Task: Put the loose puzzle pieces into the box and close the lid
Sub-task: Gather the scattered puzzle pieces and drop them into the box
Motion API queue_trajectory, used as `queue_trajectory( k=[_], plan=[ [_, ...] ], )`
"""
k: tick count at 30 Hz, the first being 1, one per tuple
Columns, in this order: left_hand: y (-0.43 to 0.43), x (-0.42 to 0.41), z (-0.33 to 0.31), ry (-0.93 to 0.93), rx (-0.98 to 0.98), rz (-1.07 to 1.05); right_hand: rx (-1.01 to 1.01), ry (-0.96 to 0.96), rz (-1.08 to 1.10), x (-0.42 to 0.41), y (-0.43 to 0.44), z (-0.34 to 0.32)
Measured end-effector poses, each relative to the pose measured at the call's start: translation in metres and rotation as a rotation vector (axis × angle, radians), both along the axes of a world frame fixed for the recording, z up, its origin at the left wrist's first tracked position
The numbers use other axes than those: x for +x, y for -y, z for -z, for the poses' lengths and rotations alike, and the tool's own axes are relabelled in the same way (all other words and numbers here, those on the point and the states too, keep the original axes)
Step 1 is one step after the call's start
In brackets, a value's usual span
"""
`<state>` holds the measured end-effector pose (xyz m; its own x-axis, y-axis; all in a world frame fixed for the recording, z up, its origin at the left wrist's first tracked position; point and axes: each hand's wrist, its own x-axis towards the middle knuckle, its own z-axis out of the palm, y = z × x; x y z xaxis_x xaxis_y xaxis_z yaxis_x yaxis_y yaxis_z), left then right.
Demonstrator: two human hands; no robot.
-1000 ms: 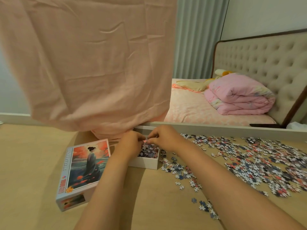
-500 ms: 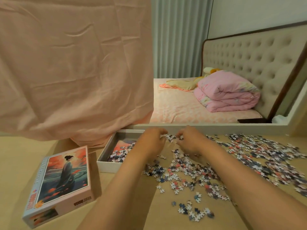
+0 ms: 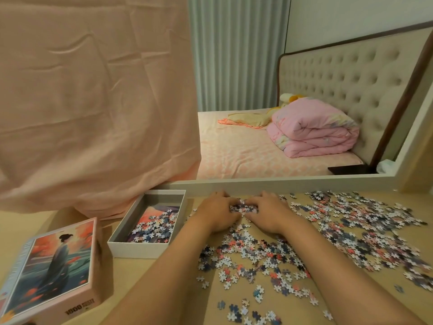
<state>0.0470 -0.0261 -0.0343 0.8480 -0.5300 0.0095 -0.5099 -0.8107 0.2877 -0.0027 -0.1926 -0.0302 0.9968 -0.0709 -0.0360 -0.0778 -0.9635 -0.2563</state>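
the hands have drawn together: left hand (image 3: pixel 218 213) and right hand (image 3: pixel 267 213) curl round a clump of small multicoloured puzzle pieces (image 3: pixel 243 207) on the tan tabletop (image 3: pixel 124 275), right of the open white cardboard box (image 3: pixel 140 250); its pink picture lid (image 3: pixel 54 266) lies farther left.

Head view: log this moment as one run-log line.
left hand, right hand: hold loose pieces on table | box: open, some pieces inside | lid: off, left of box
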Motion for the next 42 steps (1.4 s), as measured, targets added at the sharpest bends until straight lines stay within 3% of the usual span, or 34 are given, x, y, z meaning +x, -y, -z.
queue_trajectory(
  k=[6, 10, 13, 21, 31, 37, 42],
  plan=[
    [-0.008, -0.012, -0.006, 0.045, -0.068, 0.053, 0.278, 0.034, -0.025, -0.014, 0.009, -0.006],
    [-0.002, -0.009, -0.009, -0.090, 0.121, 0.064, -0.027, -0.151, -0.030, -0.020, 0.018, -0.008],
    [0.008, -0.011, -0.004, -0.060, 0.229, 0.109, -0.048, -0.182, -0.041, -0.017, 0.022, -0.004],
    [0.019, -0.017, 0.003, 0.030, -0.125, 0.114, 0.134, -0.089, -0.072, -0.011, 0.018, -0.004],
    [0.005, -0.031, 0.000, -0.015, -0.318, 0.032, 0.226, 0.035, -0.075, -0.021, 0.005, -0.014],
    [-0.015, -0.036, -0.008, -0.122, -0.489, -0.071, 0.425, 0.077, -0.062, -0.025, -0.012, -0.020],
    [-0.055, -0.034, -0.043, -0.055, -0.520, -0.099, 0.543, 0.171, -0.124, -0.020, -0.050, -0.048]
  ],
)
